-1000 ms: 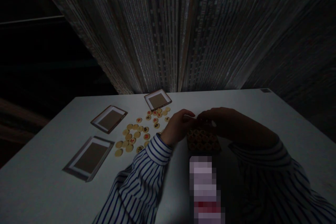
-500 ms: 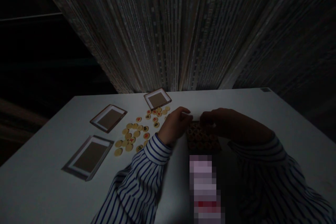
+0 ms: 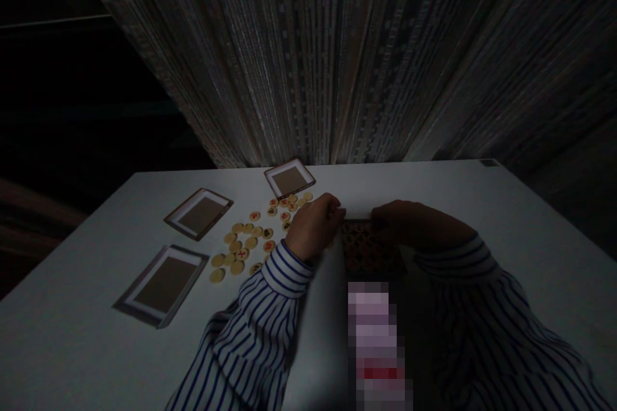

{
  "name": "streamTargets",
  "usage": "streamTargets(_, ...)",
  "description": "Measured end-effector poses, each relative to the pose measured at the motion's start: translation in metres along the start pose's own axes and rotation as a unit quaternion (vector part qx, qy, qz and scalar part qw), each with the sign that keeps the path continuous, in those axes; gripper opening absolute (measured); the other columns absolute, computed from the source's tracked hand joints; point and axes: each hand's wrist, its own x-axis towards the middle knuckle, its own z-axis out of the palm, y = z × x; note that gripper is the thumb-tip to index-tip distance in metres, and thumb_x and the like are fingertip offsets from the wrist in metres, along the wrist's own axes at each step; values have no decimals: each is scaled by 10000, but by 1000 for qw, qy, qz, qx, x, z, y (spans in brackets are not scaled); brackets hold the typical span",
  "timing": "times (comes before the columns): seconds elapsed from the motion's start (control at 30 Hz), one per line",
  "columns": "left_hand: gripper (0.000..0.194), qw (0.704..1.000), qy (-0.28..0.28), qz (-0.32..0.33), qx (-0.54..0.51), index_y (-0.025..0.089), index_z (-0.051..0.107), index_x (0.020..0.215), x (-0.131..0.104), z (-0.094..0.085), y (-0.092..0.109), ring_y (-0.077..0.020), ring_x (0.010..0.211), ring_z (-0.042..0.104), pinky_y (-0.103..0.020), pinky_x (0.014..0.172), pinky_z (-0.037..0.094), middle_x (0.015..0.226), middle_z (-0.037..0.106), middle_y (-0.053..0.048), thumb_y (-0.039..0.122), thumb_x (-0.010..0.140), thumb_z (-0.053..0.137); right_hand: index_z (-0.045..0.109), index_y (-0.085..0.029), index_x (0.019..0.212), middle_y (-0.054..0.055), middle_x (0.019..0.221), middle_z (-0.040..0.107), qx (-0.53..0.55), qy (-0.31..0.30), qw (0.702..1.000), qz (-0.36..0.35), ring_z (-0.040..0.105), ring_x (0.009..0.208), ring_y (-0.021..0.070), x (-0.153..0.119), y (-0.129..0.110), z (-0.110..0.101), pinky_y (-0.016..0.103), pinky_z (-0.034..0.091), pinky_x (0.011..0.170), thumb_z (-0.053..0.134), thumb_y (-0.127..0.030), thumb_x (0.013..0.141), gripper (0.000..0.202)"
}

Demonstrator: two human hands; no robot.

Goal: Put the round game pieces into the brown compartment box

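A dark shallow box lies in front of me, with rows of round pieces in it that look like xiangqi pieces. Just left of its far corner is my left hand, its fingers curled in; whatever they hold is hidden. My right hand reaches over the box's far right part, fingers bent down onto the pieces there. Its fingertips are dark and I cannot make out what they grip. Loose xiangqi pieces are scattered left of my left hand, some with red or black characters showing, others blank side up.
On the white table stand or lie three framed panels: one at near left, one behind it and one at the back. A string curtain hangs behind the table. A small dark patch marks the far right corner.
My left hand has drawn slightly left from the box and its fingers have curled in. My right hand has shifted a little left, with fingers lower at the pieces.
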Motion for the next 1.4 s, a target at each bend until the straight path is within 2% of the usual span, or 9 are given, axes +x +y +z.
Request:
streamTargets(0.17, 155, 999, -11, -3, 31, 176, 580, 852, 1, -2, -2, -169, 688, 570, -287, 624, 401, 754, 640, -33, 304, 828, 498, 665, -162, 836, 84, 771, 683, -32, -19, 999, -2, 619, 644, 180, 6, -3, 4, 262, 392, 517, 516, -205, 746, 180)
streamTargets(0.43, 161, 998, -13, -5, 59, 180, 584, 819, 0, -3, -2, -158, 666, 566, -264, 593, 385, 726, 638, -21, 315, 829, 497, 658, -157, 885, 105, 870, 685, -42, -71, 996, 19, 635, 748, 216, 11, -4, 8, 296, 419, 587, 493, -251, 771, 221)
streamTargets(0.83, 190, 997, -31, -9, 73, 180, 605, 795, 1, -3, -3, -160, 676, 580, -276, 617, 412, 734, 650, -33, 330, 829, 494, 663, -162, 905, 109, 897, 689, -26, -85, 996, 24, 641, 762, 241, 14, -1, 12, 311, 425, 581, 531, -280, 735, 246)
streamTargets(1.03, 200, 997, -31, -8, 75, 179, 605, 793, 1, -2, -4, -157, 664, 574, -281, 618, 408, 723, 644, -31, 338, 828, 489, 662, -171, 923, 101, 934, 687, -9, -53, 999, 8, 636, 790, 216, 8, -1, 7, 309, 444, 638, 503, -216, 760, 232)
streamTargets(1.4, 204, 995, -42, 2, 87, 187, 607, 804, 1, -3, -3, -162, 695, 582, -277, 629, 411, 746, 651, -31, 345, 832, 481, 676, -190, 922, 88, 907, 695, -17, -83, 996, 12, 646, 797, 220, 12, -1, 7, 299, 446, 624, 496, -219, 760, 244)
